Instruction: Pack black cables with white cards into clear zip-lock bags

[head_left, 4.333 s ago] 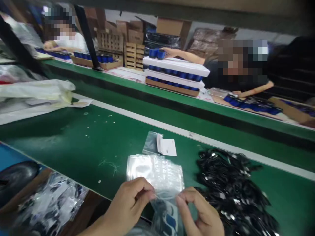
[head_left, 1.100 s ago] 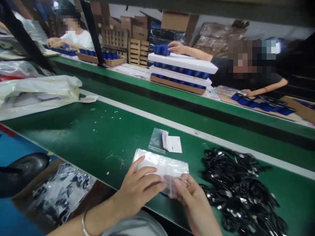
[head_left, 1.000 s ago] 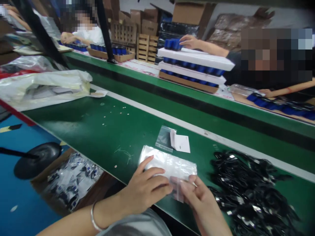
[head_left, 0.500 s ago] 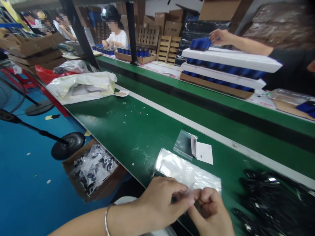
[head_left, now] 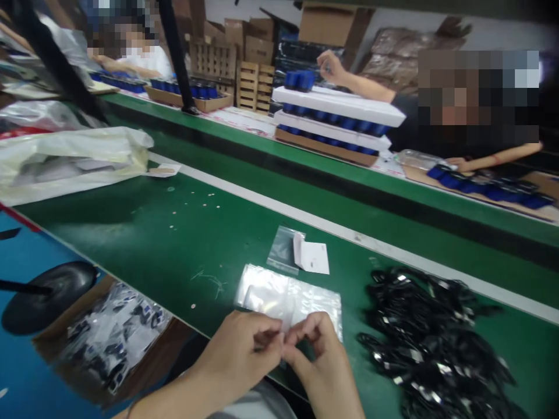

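Observation:
My left hand (head_left: 255,343) and my right hand (head_left: 317,349) meet fingertip to fingertip at the near edge of the green table. Both are closed in a pinch on what looks like a thin clear plastic bag (head_left: 287,311), mostly hidden by the fingers. Just beyond them lies a stack of clear plastic bags (head_left: 266,291). Behind that stack, a folded white leaflet (head_left: 315,258) rests partly over another clear bag (head_left: 280,250). To the right of my right hand is a heap of black cables (head_left: 419,331), some with shiny metal ends.
A large white plastic sack (head_left: 78,174) lies on the left of the green table (head_left: 144,233). Below the edge, a carton (head_left: 113,337) holds small bagged parts, beside a black round stand base (head_left: 48,297). Across the table, a co-worker's hand (head_left: 332,67) is above blue cylinders (head_left: 299,80).
My view has swung right, so more of the cable heap and the co-worker opposite show. Both hands keep their pinch together. The co-worker's hand has lifted off the blue cylinders.

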The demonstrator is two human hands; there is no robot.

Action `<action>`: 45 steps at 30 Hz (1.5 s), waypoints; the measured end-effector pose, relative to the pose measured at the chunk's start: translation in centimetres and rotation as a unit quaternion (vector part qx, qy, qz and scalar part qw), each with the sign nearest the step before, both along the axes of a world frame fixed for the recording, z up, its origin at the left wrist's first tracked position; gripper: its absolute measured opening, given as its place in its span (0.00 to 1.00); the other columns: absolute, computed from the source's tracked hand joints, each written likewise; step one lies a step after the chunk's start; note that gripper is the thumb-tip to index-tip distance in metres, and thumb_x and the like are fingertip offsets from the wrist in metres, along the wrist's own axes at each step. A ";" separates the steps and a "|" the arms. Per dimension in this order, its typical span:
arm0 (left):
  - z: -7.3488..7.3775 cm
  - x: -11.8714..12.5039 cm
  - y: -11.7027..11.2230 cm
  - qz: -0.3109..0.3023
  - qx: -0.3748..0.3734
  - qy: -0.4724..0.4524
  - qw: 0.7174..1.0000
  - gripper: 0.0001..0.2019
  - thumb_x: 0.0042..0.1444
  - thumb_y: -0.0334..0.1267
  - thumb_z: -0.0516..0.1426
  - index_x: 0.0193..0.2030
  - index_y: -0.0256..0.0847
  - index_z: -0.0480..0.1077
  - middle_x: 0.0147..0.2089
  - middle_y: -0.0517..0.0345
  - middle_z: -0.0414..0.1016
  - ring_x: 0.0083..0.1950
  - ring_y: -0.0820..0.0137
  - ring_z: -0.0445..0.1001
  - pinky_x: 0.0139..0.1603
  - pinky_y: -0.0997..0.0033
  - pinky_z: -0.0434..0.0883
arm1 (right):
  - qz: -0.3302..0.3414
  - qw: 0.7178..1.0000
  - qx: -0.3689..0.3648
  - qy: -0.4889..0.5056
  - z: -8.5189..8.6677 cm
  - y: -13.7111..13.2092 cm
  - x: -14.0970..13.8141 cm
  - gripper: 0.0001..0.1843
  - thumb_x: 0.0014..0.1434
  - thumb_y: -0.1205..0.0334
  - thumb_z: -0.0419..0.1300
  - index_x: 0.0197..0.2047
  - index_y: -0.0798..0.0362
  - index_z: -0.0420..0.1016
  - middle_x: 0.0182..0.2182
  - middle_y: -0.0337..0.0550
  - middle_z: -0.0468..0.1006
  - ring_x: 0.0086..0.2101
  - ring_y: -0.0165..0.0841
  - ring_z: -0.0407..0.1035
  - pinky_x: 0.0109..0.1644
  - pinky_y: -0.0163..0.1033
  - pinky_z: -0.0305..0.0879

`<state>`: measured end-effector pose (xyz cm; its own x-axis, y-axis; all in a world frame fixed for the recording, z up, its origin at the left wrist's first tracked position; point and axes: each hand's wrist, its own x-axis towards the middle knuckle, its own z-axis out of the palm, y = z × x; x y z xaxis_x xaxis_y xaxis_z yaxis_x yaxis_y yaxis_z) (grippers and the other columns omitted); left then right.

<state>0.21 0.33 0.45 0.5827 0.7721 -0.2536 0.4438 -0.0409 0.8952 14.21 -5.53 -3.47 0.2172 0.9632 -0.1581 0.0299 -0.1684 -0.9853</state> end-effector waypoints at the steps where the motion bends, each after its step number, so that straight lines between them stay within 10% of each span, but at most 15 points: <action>1: 0.0 0.0 0.1 -0.005 -0.015 0.001 1.000 0.12 0.55 0.34 0.50 0.26 0.36 0.72 0.23 0.64 0.69 0.27 0.74 0.70 0.27 0.81 0.64 | -0.003 1.000 -0.003 0.017 0.1 0.1 0.1 0.16 0.48 0.69 0.63 0.30 0.48 0.57 0.24 0.30 0.72 0.28 0.30 0.67 0.34 0.34 0.63; 10: -0.5 0.2 0.6 0.019 -0.043 0.019 0.999 0.09 0.56 0.36 0.51 0.29 0.40 0.70 0.25 0.65 0.70 0.30 0.72 0.70 0.28 0.79 0.63 | 0.015 0.991 0.023 -0.135 0.3 -0.1 -0.3 0.11 0.52 0.74 0.58 0.34 0.49 0.64 0.27 0.33 0.73 0.30 0.31 0.69 0.36 0.33 0.63; 21: -1.3 0.9 0.7 0.038 0.025 0.018 0.999 0.10 0.58 0.39 0.50 0.30 0.41 0.69 0.28 0.62 0.75 0.31 0.71 0.75 0.33 0.76 0.69 | -0.016 0.902 0.136 -0.410 -0.6 -0.5 -0.7 0.07 0.61 0.69 0.52 0.36 0.50 0.69 0.29 0.42 0.74 0.29 0.37 0.70 0.32 0.38 0.63; 32: -3.0 0.9 0.6 -0.016 0.312 0.070 0.947 0.16 0.60 0.33 0.46 0.20 0.41 0.58 0.19 0.65 0.64 0.20 0.76 0.65 0.22 0.79 0.60 | -0.070 0.848 0.197 -0.487 -0.2 0.3 -1.0 0.11 0.57 0.73 0.50 0.26 0.51 0.62 0.21 0.39 0.68 0.24 0.34 0.62 0.28 0.37 0.56; 45: -2.5 0.0 1.9 0.010 0.340 0.045 0.939 0.16 0.60 0.32 0.47 0.20 0.42 0.53 0.19 0.67 0.58 0.20 0.78 0.60 0.23 0.78 0.57 | -0.035 0.883 0.131 -0.448 1.7 2.5 -1.3 0.09 0.57 0.72 0.53 0.27 0.51 0.64 0.24 0.40 0.72 0.28 0.36 0.67 0.33 0.38 0.61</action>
